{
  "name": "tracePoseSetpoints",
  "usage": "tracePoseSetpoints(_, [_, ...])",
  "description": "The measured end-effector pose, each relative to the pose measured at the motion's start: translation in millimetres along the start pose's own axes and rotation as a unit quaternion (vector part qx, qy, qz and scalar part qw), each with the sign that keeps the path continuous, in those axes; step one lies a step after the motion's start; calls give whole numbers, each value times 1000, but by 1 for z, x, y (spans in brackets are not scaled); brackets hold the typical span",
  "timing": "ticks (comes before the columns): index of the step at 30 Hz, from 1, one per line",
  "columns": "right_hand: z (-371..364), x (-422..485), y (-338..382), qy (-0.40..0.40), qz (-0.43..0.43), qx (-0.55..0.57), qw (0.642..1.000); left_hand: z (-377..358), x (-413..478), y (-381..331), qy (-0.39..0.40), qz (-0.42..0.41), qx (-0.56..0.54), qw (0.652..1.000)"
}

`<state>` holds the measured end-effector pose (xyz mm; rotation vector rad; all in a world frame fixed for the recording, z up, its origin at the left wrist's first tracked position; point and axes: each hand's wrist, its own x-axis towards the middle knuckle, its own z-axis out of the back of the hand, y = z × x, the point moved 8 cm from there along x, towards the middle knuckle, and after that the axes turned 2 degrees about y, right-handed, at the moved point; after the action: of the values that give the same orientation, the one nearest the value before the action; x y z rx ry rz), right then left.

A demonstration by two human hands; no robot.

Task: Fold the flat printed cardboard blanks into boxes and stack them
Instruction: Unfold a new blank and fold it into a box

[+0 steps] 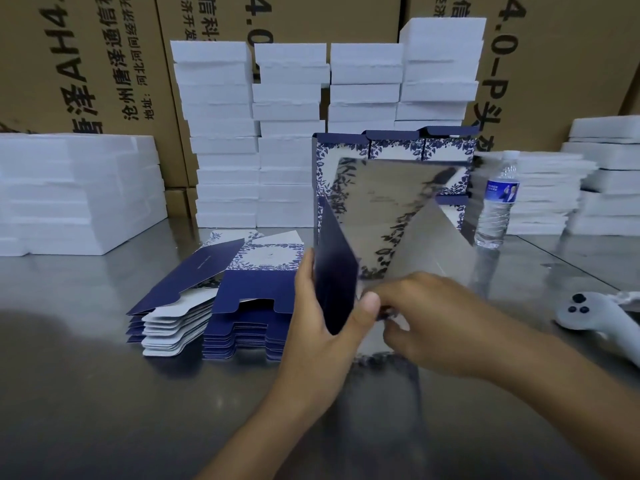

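Observation:
A blue-and-white printed cardboard blank stands partly opened and blurred above the metal table. My left hand grips its dark blue side panel, thumb in front. My right hand pinches a lower flap of the same blank. A pile of flat blanks lies to the left of my hands. Behind the held blank stand folded printed boxes, stacked.
Tall stacks of white foam trays line the back, with more at the left and right. A water bottle stands right of the boxes. A white controller lies at the right edge. Brown cartons form the backdrop.

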<state>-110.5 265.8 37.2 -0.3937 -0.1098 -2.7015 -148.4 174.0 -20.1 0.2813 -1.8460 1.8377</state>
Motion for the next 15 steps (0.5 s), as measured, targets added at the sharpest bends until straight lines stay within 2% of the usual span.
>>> tracePoseSetpoints(4, [9,-5,-26,-128,-14,-63,990,0,0,-7,24,-43,32,998])
tracePoseSetpoints(10, [5,-20,-49,-266,10,77,961,6,2,-4,21,-40,96,994])
tracePoseSetpoints(15, [-11,-32,-53,-327,-4,186,927,2,3,1,40,-40,112,992])
